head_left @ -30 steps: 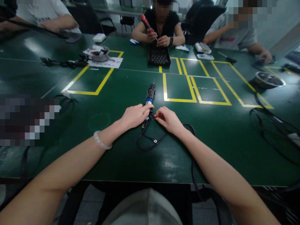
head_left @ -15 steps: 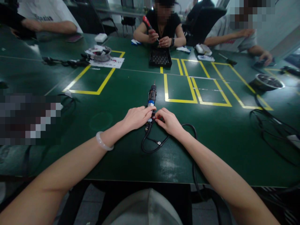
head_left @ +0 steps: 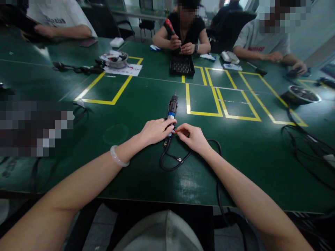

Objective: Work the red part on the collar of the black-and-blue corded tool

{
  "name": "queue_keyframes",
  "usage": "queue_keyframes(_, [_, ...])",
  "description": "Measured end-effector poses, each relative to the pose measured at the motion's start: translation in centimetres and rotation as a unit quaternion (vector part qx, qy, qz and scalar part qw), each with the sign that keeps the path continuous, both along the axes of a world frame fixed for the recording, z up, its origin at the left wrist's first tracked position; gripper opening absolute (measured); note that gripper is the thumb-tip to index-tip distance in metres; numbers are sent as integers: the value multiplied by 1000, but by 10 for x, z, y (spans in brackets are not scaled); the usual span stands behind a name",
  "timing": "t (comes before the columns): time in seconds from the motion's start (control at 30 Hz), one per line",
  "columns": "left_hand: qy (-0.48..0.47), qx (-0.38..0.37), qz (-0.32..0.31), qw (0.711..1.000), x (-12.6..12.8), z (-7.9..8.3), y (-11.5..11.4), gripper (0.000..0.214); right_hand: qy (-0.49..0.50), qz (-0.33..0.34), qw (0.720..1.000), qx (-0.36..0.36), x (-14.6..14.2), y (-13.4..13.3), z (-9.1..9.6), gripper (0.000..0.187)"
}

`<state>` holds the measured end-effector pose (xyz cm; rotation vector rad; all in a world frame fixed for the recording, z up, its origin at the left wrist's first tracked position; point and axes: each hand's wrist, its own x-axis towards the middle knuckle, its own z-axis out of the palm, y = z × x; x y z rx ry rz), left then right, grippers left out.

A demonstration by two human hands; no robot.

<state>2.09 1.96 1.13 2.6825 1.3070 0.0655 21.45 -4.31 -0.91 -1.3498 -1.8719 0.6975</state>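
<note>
A black electric screwdriver (head_left: 172, 105) with a blue band lies on the green table (head_left: 146, 174), its tip pointing away from me. My left hand (head_left: 156, 130) is wrapped round its rear end. My right hand (head_left: 193, 137) pinches a small red part right beside the tool's rear, where the black cable (head_left: 175, 161) comes out and loops toward the table's near edge. A pale bracelet (head_left: 118, 157) sits on my left wrist.
Yellow tape rectangles (head_left: 202, 99) mark the table. A black parts tray (head_left: 182, 65) lies before a person opposite holding a red screwdriver (head_left: 169, 26). A metal bowl (head_left: 116, 60) on paper stands at the far left, a round fan part (head_left: 300, 94) and cables (head_left: 306, 146) at the right.
Both hands stay on the tool's rear. The view has shifted slightly, and my right fingers have closed in on the red part.
</note>
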Motion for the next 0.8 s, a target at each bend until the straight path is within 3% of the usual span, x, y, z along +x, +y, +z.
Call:
queue_keyframes(0.5, [15,-25,14,999,-5,5,3,47,2,-7,999,35,3,-1,3,7])
queue_keyframes(0.63, [38,-12,26,999,-19,6,11,47,6,-14,999,40,9,-1,5,6])
queue_keyframes(0.8, [58,-19,73,995,-55,6,29,48,7,-37,998,53,15,0,6,7])
